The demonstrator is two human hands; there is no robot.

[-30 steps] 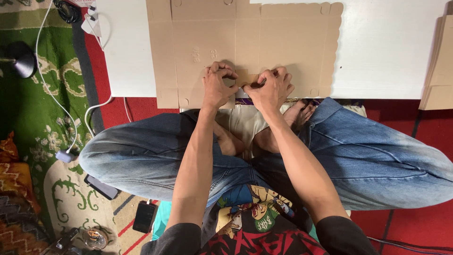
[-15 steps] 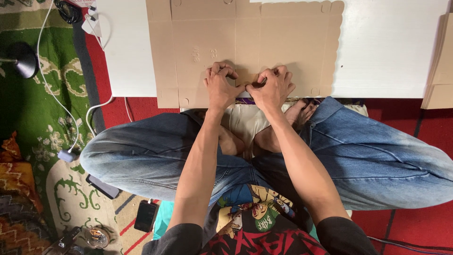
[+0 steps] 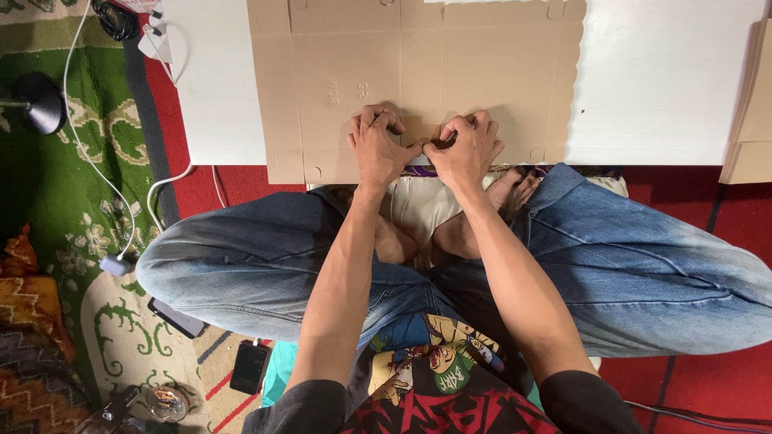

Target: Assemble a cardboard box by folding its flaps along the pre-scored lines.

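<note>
Cardboard sheet (image 3: 418,72), flat, die-cut and scored with fold lines, lies across a low white table (image 3: 667,80) in front of a person seated cross-legged on a red carpet (image 3: 683,201). Its near edge overhangs the table slightly, just above the person's bare feet and denim-clad knees. Both hands meet at the middle of that near edge: the left hand (image 3: 378,149) and the right hand (image 3: 468,149) sit side by side, knuckles up, thumbs touching, each grip curled tight and pressed down on a small flap or tab of the cardboard. Exactly how the fingertips pinch the flap is hidden beneath the hands.

Judging by its thin profile and crisp creases, the sheet looks light and stiff across its panels but ready to bend along the scored lines; it would likely buckle or tear at the scalloped side edge if forced. The surface appears dry and matte, not slippery. The soundest hold seems to be close to a crease, with thumbs along the fold.

More flat cardboard (image 3: 752,104) rests at the table's right end. A white cable (image 3: 88,153) trails over a green patterned rug (image 3: 48,193) to the left, near a dark phone (image 3: 249,366).
</note>
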